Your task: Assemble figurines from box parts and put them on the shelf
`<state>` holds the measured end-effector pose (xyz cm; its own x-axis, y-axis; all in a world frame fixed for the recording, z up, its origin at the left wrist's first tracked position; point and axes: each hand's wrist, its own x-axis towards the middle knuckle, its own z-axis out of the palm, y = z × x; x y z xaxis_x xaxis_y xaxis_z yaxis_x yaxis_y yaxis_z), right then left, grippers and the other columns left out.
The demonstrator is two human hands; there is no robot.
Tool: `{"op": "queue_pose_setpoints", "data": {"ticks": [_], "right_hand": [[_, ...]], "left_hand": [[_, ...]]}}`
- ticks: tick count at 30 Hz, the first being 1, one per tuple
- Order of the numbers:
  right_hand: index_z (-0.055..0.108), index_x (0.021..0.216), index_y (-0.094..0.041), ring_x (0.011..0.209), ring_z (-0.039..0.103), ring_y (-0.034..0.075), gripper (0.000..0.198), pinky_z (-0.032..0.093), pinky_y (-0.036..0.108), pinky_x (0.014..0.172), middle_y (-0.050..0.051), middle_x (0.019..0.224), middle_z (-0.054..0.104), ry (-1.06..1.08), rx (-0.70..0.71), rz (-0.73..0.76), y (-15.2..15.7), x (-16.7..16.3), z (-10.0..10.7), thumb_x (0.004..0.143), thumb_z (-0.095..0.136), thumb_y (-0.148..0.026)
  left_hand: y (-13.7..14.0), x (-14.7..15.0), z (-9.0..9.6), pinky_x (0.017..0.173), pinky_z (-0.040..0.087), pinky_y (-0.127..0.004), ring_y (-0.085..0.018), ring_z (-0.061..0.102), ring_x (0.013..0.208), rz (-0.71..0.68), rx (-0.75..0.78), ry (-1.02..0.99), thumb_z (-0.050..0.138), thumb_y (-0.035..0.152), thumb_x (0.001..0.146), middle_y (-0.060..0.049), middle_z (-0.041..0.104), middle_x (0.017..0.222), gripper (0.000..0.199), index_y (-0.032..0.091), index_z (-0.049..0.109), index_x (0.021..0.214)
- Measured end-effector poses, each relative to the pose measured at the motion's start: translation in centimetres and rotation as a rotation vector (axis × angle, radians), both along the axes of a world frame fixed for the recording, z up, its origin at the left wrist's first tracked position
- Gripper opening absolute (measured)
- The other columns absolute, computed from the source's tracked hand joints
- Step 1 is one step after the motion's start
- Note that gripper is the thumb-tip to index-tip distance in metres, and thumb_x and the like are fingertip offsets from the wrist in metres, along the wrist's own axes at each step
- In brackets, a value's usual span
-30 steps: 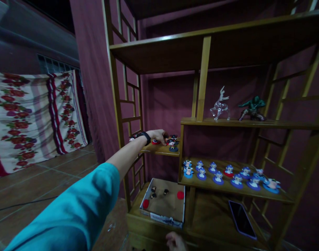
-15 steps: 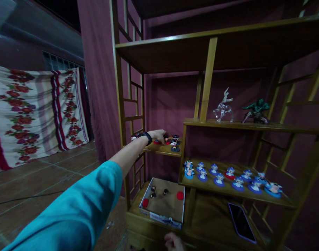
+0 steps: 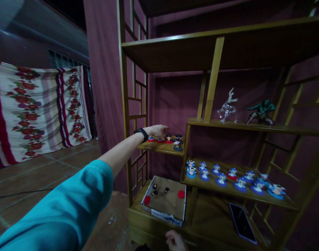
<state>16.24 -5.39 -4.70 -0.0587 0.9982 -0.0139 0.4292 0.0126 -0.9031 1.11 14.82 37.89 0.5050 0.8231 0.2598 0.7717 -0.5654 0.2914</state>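
Observation:
My left hand (image 3: 158,130) is stretched over the small left shelf, fingers extended and apart, just above the figurines there. Beneath it stand a figurine on a red base (image 3: 160,138) and, to the left, another red-based figurine (image 3: 151,138). Further right are a black-haired figurine on a red base (image 3: 169,138) and a figurine on a dark base (image 3: 177,144), with one more behind. Low in view, my right hand (image 3: 175,240) is curled closed in front of the cardboard box (image 3: 170,204); whatever its fingers may hold is hidden.
Inside the box lie several small dark pieces (image 3: 167,190) and two red discs (image 3: 181,194). Blue and white figurines (image 3: 221,179) line the right shelf. Above stand a clear deer figurine (image 3: 228,108) and a green figure (image 3: 262,111). A phone (image 3: 242,222) lies at lower right.
My left hand has let go of the red-based figurine and lifted slightly, its fingers now clear of it. My right hand stays low, still curled. The view has shifted a little to the left.

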Motion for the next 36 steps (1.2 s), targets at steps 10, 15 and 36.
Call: {"op": "queue_pose_setpoints", "data": {"ticks": [10, 15, 36], "right_hand": [[0.064, 0.081, -0.023, 0.077, 0.06, 0.019, 0.022, 0.044, 0.03, 0.072, 0.003, 0.077, 0.065, 0.001, 0.026, 0.069, -0.5, 0.2, -0.3, 0.07, 0.047, -0.032], [0.064, 0.083, -0.02, 0.074, 0.06, 0.019, 0.024, 0.044, 0.032, 0.073, 0.004, 0.074, 0.065, 0.009, 0.019, 0.059, -1.0, 0.6, 0.4, 0.072, 0.045, -0.029], [0.063, 0.082, -0.016, 0.06, 0.056, 0.014, 0.035, 0.047, 0.03, 0.061, 0.005, 0.075, 0.066, 0.568, -0.213, -0.137, 7.8, 0.7, 1.2, 0.057, 0.063, -0.041]], "left_hand": [[-9.3, -2.2, -2.2, 0.093, 0.034, -0.036, -0.02, 0.047, 0.108, -0.017, 0.655, -0.131, 0.053, 0.018, 0.073, -0.008, 0.055, 0.116, 0.045, 0.019, 0.048, 0.118], [-16.1, -2.8, -13.2, 0.089, 0.039, -0.034, -0.018, 0.052, 0.101, 0.006, 0.519, -0.439, 0.045, 0.018, 0.079, -0.006, 0.06, 0.105, 0.026, 0.02, 0.058, 0.102], [-7.6, -5.9, -36.3, 0.089, 0.035, -0.031, -0.025, 0.048, 0.104, 0.556, -0.408, -0.82, 0.055, 0.003, 0.062, -0.008, 0.058, 0.076, 0.019, 0.021, 0.055, 0.058]]}}
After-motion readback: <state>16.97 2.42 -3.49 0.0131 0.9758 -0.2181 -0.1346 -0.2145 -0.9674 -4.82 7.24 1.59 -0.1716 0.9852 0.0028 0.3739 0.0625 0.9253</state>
